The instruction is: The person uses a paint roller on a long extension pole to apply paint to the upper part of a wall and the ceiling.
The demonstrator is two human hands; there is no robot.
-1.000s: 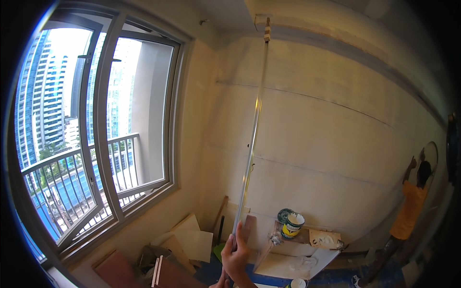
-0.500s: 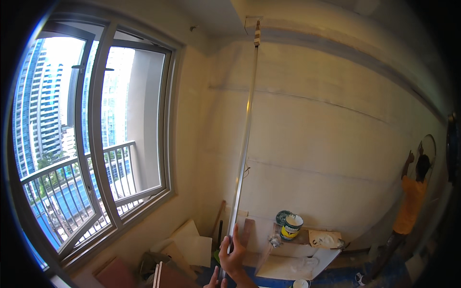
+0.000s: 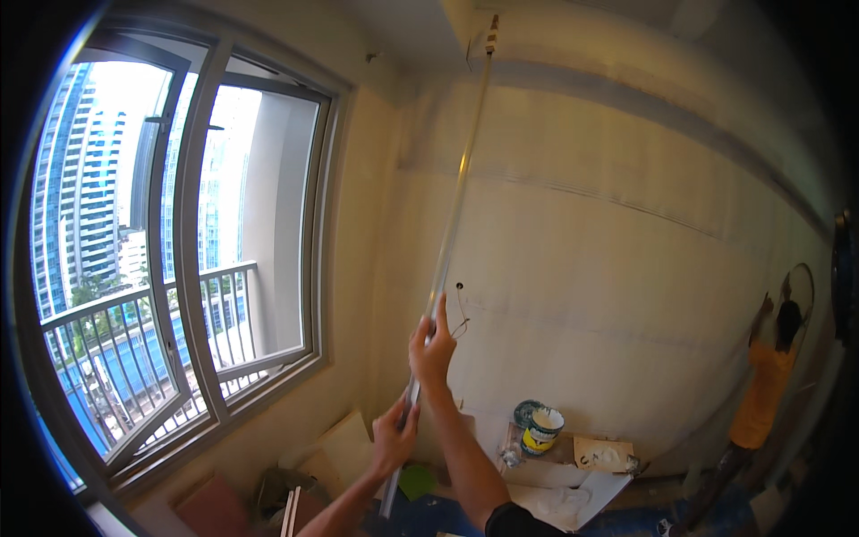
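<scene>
A long, thin metal pole (image 3: 461, 183) slants up in front of the pale wall (image 3: 573, 242). At its upper end a small striped or wrapped piece (image 3: 492, 36) reaches the top of the wall by the ceiling corner; its kind is too small to tell. My right hand (image 3: 431, 353) is closed round the pole, index finger stretched along it. Lower down, my left hand (image 3: 394, 438) grips the same pole near its bottom end, which sticks out below. A hole with loose wires (image 3: 460, 286) shows in the wall just right of the pole.
An open window (image 3: 215, 224) with a balcony railing lies at left. Boards (image 3: 344, 447) lean beneath it. An open paint can (image 3: 541, 431) stands on a low wooden stand (image 3: 565, 455), bottom right. Farther right, a person in an orange shirt (image 3: 765, 385) raises their arms to the wall.
Both my hands have risen into fuller view with the pole, and its upper end sits higher. The other person's arms remain raised.
</scene>
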